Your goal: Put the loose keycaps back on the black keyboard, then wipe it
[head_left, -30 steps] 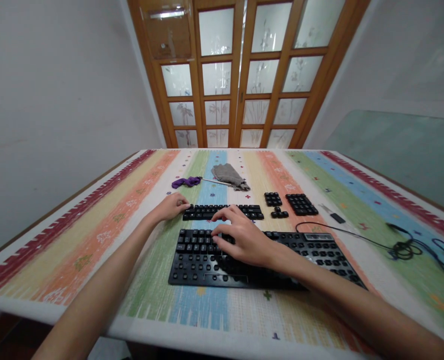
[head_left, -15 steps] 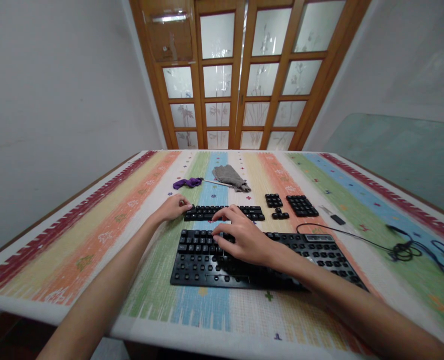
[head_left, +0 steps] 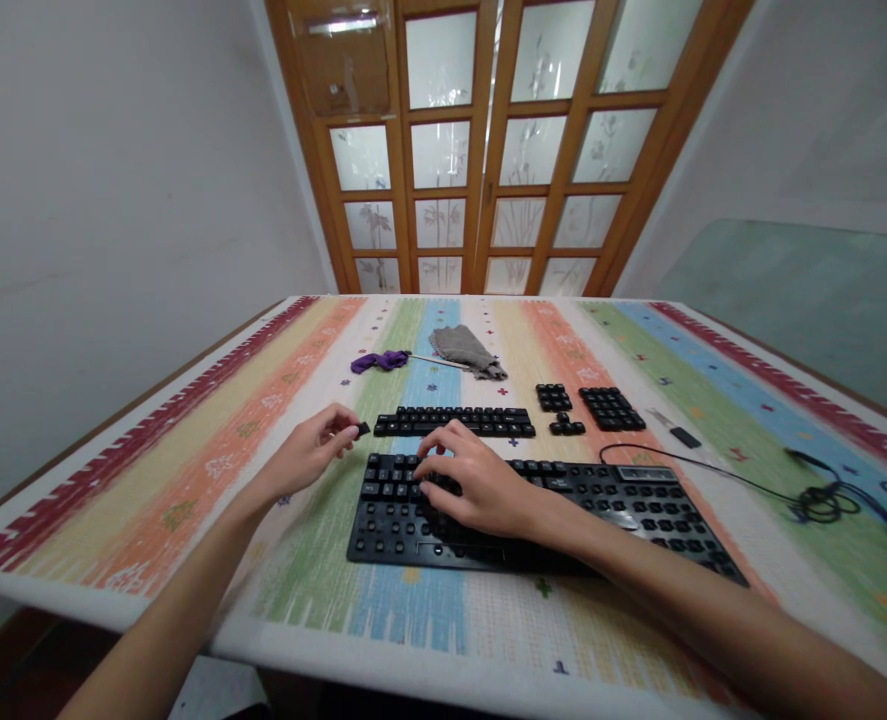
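My left hand [head_left: 321, 445] pinches a black keycap [head_left: 363, 429] between thumb and fingertips, just left of the rows of loose keycaps [head_left: 458, 421]. Below these rows lies the black keyboard [head_left: 390, 545], with keycaps on its upper left rows and bare switch posts across its lower rows and right side. My right hand [head_left: 473, 480] rests over the keyboard's upper left part, its fingers bent and apart, fingertips at the keys. It partly covers the rows there, and I see nothing held in it.
Smaller groups of keycaps sit right of the long rows: a block [head_left: 553, 397], a cluster [head_left: 566, 425] and a larger block [head_left: 612, 408]. Behind them lie a grey cloth [head_left: 465, 348] and a stick with purple cloth [head_left: 380, 361]. A cable [head_left: 818, 500] is coiled at right, near a black-handled tool [head_left: 684, 437].
My left hand has drawn back from the left end of the loose rows toward me, lifting a keycap away. My right hand stays over the keyboard, its fingers shifted slightly.
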{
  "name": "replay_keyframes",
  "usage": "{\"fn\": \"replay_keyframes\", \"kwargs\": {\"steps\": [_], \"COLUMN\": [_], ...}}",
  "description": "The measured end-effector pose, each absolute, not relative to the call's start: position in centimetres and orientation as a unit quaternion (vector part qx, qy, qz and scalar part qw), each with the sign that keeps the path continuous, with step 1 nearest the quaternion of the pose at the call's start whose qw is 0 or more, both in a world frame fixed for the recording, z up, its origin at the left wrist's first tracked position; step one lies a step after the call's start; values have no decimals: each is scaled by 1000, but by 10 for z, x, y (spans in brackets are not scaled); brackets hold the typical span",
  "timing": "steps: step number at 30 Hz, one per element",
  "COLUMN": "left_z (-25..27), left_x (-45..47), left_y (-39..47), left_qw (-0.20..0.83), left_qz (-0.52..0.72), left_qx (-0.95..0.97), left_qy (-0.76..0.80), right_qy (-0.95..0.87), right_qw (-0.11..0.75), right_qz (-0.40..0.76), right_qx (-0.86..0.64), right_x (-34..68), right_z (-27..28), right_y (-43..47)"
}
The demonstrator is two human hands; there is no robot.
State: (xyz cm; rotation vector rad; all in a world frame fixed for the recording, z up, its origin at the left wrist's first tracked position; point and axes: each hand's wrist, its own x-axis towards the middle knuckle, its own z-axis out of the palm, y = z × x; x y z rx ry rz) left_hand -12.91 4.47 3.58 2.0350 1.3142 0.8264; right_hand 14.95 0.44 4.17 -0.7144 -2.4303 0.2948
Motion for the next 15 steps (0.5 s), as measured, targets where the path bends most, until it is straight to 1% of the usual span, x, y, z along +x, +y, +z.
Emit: {"fn": "replay_keyframes", "kwargs": {"steps": [3,7,15], "left_z": [36,30,13], "left_x": [-126,-118,-107], "left_y": [10,-21,-25], "left_qw": [346,412,446], "left_qz": [309,277,311], "left_qx": [744,706,643], "left_qy": [481,505,539], "right_qy": [-915,-920,-932], "right_qw": [290,273,247], "right_qz": [116,120,96], "right_qx": [-255,-253,-247], "right_x": [139,125,107], "right_z": [37,30,17], "right_y": [2,-3,-4]}}
